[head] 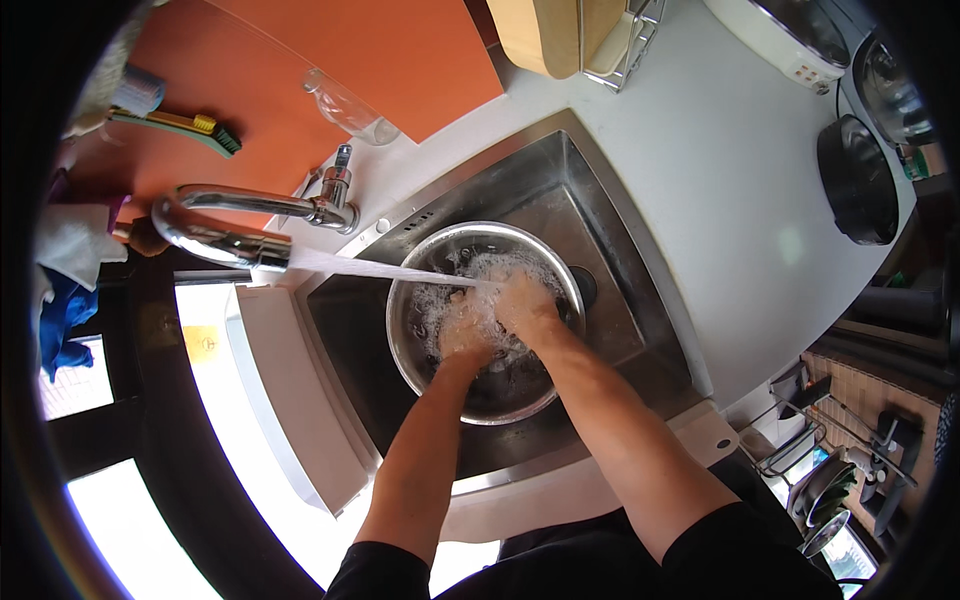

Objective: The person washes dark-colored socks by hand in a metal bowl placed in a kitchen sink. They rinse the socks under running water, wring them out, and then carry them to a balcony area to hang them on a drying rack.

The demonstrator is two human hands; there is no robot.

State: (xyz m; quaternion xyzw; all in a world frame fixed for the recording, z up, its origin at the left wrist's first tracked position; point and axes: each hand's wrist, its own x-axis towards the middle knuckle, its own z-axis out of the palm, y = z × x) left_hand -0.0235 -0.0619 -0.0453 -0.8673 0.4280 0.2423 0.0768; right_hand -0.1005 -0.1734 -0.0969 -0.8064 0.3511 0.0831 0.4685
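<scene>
Both hands are down in a round stainless steel bowl [487, 227] that stands in a steel sink [611, 262]. Water [375, 268] pours from a curved chrome faucet [255, 202] at the left and lands between the hands, churning up bubbles. My left hand [466, 328] is partly under the water, its fingers blurred by foam. Beside it, my right hand [527, 301] is bent at the wrist right where the stream strikes. Splash and foam hide the fingers, so I cannot tell whether either hand holds something. A dark round drain [581, 286] shows partly behind the bowl.
A clear bottle [349, 112] stands behind the faucet, against an orange wall. Brushes [187, 133] and a blue cloth [67, 330] hang at left. Cutting boards [547, 37] stand in a rack. The white counter [720, 187] carries a black pan [859, 180] and a white appliance [787, 37].
</scene>
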